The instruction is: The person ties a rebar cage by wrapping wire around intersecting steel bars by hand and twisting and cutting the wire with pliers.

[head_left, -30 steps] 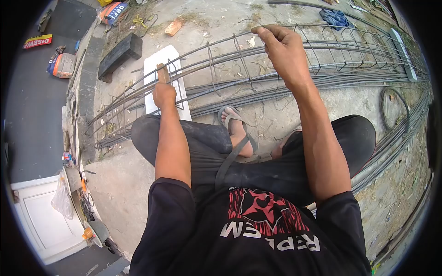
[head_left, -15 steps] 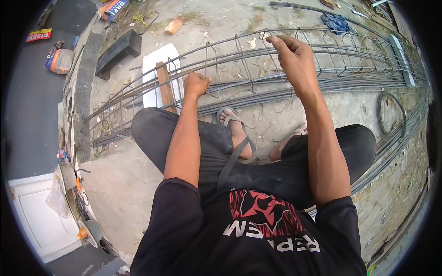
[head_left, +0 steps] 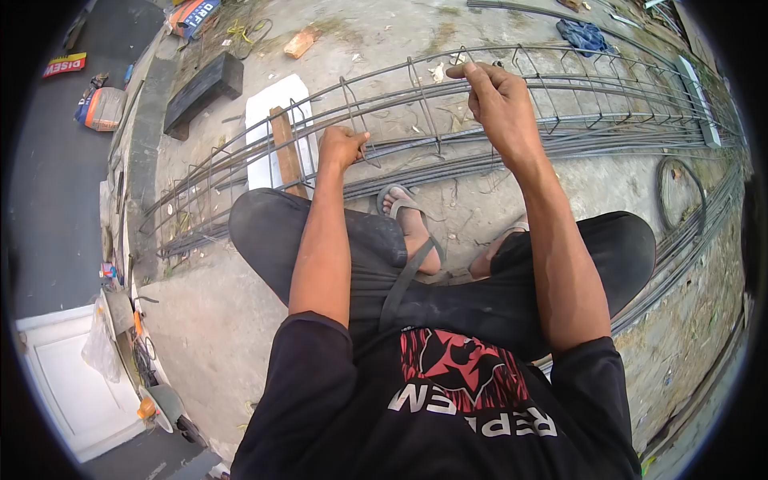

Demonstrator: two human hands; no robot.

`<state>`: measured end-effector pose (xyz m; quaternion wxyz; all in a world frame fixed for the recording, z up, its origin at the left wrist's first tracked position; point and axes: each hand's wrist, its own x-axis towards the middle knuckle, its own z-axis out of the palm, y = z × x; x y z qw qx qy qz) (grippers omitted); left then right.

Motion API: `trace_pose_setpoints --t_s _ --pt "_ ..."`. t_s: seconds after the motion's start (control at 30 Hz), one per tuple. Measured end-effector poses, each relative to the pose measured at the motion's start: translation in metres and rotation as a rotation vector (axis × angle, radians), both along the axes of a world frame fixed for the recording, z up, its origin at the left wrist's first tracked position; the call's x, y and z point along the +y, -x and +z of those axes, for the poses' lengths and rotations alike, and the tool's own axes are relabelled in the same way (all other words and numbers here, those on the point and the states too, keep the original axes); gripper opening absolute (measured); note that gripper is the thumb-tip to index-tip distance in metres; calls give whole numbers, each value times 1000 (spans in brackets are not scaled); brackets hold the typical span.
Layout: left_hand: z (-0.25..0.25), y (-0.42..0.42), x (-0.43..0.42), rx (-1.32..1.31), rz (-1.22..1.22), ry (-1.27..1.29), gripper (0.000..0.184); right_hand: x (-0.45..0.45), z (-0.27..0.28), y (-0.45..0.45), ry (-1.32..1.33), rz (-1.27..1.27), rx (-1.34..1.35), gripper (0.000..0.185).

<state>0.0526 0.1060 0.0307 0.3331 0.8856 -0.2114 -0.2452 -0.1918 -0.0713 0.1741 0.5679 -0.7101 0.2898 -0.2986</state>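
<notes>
A long rebar cage (head_left: pixel 424 90) of thin steel bars with square stirrups lies across the ground in front of my crossed legs. My left hand (head_left: pixel 341 149) is closed at the cage's near lower bars, its thumb against a steel stirrup (head_left: pixel 352 104) that leans across them. Farther right, my right hand (head_left: pixel 501 108) is at the far upper bar, thumb and forefinger brought together. A bent wire end shows just above those fingertips; what they grip is hidden. A brown wooden piece (head_left: pixel 286 148) crosses beneath the cage's left part, over a white board (head_left: pixel 258 170).
Loose rebar (head_left: pixel 472 166) lies along the cage's near side. A dark block (head_left: pixel 204 94) and a broken brick (head_left: pixel 300 44) are beyond it at left. A coil of wire (head_left: pixel 662 196) lies right, and a blue plastic bag (head_left: pixel 584 38) sits at the back.
The stirrup by my left hand has shifted left at its top and now leans. My right hand has moved a little left and down, and its fingers have turned. My left hand stays nearly in place.
</notes>
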Motion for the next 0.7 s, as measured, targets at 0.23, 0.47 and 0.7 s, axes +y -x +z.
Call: trace_pose_setpoints --t_s 0.23,0.47,0.7 --pt "24 0 17 -93 -177 -189 31 -2 4 4 12 -8 25 45" --pt "17 -7 28 -5 -227 -204 28 8 0 -4 -4 18 26 42" --pt "26 11 40 -65 -142 -94 41 31 -22 -16 -58 157 66 42"
